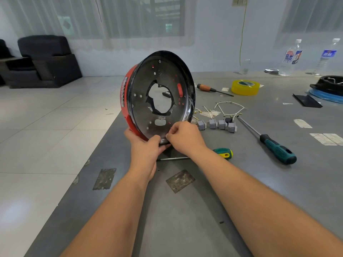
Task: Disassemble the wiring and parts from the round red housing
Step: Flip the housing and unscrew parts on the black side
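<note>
Head view shows, nearest, both hands at the lower rim of the round red housing [157, 93], which stands on edge on the grey counter [185, 210]: the left hand [146, 147] grips the rim from below, and the right hand [182, 137] pinches something small at the rim, too small to name. Just beyond lie removed grey switches [217, 124] and white wires [229, 108], so the stripping seems nearly done. Next move probably needs a steady pull on that last piece while the left hand keeps the housing from rolling.
</note>
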Motion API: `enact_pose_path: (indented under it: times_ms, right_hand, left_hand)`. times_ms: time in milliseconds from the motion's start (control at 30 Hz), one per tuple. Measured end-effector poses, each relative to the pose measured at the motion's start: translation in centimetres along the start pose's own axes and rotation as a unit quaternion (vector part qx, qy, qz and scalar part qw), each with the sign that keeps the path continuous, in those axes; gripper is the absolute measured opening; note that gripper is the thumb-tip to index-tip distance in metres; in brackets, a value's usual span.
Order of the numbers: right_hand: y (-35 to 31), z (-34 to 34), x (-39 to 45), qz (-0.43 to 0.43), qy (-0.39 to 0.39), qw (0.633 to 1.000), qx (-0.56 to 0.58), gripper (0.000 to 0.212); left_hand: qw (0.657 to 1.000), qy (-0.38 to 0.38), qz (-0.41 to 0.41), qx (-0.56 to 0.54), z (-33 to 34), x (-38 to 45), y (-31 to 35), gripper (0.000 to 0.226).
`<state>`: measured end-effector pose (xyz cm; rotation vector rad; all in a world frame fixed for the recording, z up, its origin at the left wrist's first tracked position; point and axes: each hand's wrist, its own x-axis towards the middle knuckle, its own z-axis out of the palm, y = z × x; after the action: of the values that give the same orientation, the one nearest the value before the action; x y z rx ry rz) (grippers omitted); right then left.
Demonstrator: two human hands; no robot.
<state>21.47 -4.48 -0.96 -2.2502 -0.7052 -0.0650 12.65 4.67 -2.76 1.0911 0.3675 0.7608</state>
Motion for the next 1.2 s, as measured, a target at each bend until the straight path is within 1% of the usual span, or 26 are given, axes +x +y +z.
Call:
enact_pose_path:
  times_ms: [100,200,333,433,500,600,700,800,900,1000,1200]
  right_hand:
    - [0.2,-0.3,-0.3,-0.011,0.020,0.999,0.023,0.016]
    - [0.6,-1.5,0.0,-0.023,0.067,0.997,0.025,0.014]
    - [1.5,-2.6,0.6,-0.034,0.050,0.998,0.029,0.020]
    - [2.1,-2.9,1.3,-0.020,0.088,0.996,0.028,0.018]
    - [2.6,-3.5,2.3,-0.002,0.093,0.996,0.010,0.016]
    - [3.3,-4.1,4.1,0.004,0.049,0.995,-0.082,0.013]
    - [3.1,-4.3,5.9,-0.008,0.000,0.987,-0.159,0.012]
    - [2.6,-4.1,7.6,-0.021,-0.054,0.970,-0.235,0.016]
    - [2.4,-3.6,8.7,-0.028,-0.079,0.950,-0.299,0.021]
    - [2.8,-3.1,9.2,-0.024,-0.093,0.943,-0.318,0.024]
    - [3.5,-3.2,9.5,-0.006,-0.103,0.944,-0.314,0.025]
  left_hand:
    - [1.000,0.004,-0.004,-0.022,0.1,-0.1,0.3,0.057]
    - [0.999,0.008,-0.006,-0.053,0.2,-0.2,0.5,0.059]
    - [0.999,0.014,-0.008,-0.047,0.1,-0.2,0.5,0.061]
    - [0.999,0.019,0.000,-0.040,0.1,-0.2,0.3,0.058]
    - [0.999,0.026,0.007,-0.037,0.0,-0.1,0.2,0.057]
    - [0.998,0.040,0.022,-0.037,-0.2,0.1,0.0,0.062]
    - [0.998,0.046,0.029,-0.032,-0.3,0.2,-0.1,0.065]
    - [0.998,0.044,0.035,-0.027,-0.3,0.5,-0.2,0.066]
    - [0.998,0.040,0.041,-0.016,-0.3,0.7,-0.2,0.066]
    - [0.998,0.038,0.040,-0.016,-0.3,0.9,-0.3,0.067]
    - [0.998,0.048,0.031,-0.022,-0.2,1.0,-0.3,0.065]
